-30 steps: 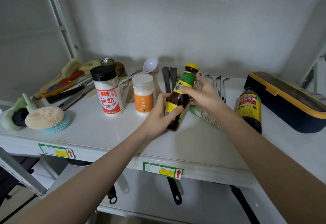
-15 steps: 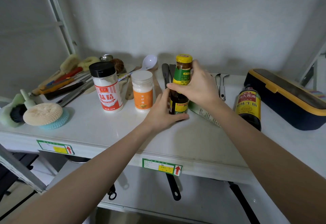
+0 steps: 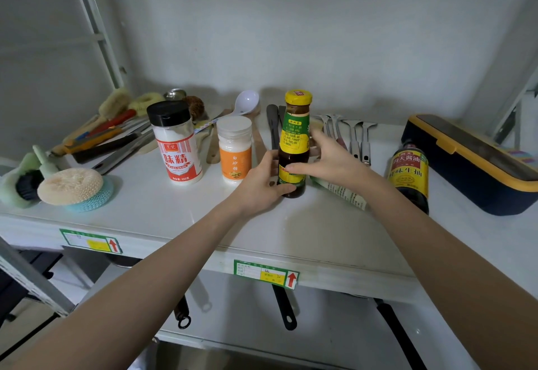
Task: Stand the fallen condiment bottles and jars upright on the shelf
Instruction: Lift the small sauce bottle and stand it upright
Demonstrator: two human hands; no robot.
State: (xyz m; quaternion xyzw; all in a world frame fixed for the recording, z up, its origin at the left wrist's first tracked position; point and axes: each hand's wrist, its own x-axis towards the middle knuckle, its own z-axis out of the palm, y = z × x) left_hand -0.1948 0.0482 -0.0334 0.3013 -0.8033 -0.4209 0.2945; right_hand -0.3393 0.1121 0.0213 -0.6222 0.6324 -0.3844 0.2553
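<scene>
A dark sauce bottle (image 3: 294, 136) with a yellow cap and a green-yellow label stands upright on the white shelf (image 3: 174, 212). My left hand (image 3: 259, 186) wraps its base from the left. My right hand (image 3: 334, 160) holds its middle from the right, thumb in front and fingers behind. A black-capped MSG jar (image 3: 178, 148) and a white sugar jar (image 3: 234, 151) with an orange label stand upright to the left. A dark soy sauce bottle (image 3: 410, 174) lies on its side to the right. A printed packet (image 3: 345, 193) lies flat under my right wrist.
Scrub pads (image 3: 71, 186) and brushes lie at the left end, with knives and utensils behind the jars. Metal forks and spatulas (image 3: 353, 139) lie at the back. A navy box with a yellow rim (image 3: 471, 165) fills the right end. Pan handles hang below the shelf edge.
The sauce bottle went from tilted in both hands to upright on the shelf. My right hand slid from its neck down to its middle.
</scene>
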